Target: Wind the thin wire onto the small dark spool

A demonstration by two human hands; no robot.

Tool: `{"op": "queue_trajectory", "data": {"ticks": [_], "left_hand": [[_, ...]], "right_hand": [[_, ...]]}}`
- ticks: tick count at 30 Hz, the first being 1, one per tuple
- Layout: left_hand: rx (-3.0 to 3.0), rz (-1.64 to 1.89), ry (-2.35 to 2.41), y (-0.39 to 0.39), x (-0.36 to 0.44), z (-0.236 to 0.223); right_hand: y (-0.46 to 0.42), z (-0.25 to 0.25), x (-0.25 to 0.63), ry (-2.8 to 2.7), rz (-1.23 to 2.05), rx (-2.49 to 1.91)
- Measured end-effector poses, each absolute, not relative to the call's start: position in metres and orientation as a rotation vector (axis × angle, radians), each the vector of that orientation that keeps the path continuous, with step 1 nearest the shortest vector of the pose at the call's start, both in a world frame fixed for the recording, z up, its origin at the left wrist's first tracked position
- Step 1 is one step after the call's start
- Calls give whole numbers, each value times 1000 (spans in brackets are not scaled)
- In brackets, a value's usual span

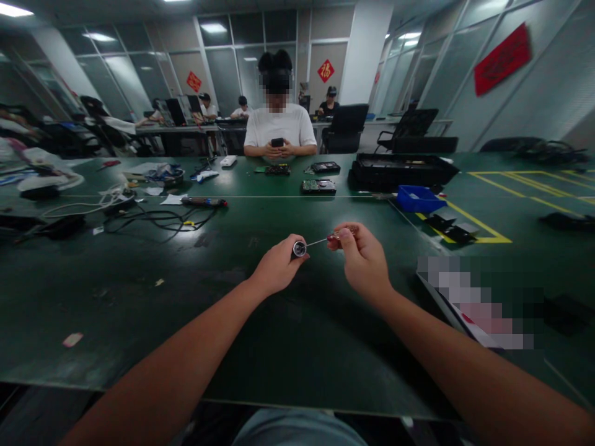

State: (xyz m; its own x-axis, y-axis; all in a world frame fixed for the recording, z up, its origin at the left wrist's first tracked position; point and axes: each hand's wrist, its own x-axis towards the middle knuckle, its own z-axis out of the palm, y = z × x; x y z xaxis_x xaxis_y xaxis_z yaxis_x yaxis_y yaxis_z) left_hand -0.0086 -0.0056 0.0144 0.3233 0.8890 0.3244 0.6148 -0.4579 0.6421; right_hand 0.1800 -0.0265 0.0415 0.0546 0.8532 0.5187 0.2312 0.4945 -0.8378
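One screwdriver [331, 238], pinched in my right hand [365, 257], shaft [317, 242] pointing left at the tube [300, 249] my left hand [277, 266] grips.

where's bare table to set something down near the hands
The green tabletop looks bare between the left forearm and right forearm, and from the left hand and right hand out to the hard drive. It is crowded at left around the pen-shaped tool and cables, and at right around the blue tray and black parts.
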Motion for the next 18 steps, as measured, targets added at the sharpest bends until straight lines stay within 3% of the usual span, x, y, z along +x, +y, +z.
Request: {"op": "queue_trajectory", "data": {"ticks": [10,18], "left_hand": [[2163,918,1329,-4,-10,10],[2179,894,1333,-3,-9,9]], "right_hand": [[-37,48,183,-1761,129,-1164],[-42,49,182,-1891,298,-1083]]}}
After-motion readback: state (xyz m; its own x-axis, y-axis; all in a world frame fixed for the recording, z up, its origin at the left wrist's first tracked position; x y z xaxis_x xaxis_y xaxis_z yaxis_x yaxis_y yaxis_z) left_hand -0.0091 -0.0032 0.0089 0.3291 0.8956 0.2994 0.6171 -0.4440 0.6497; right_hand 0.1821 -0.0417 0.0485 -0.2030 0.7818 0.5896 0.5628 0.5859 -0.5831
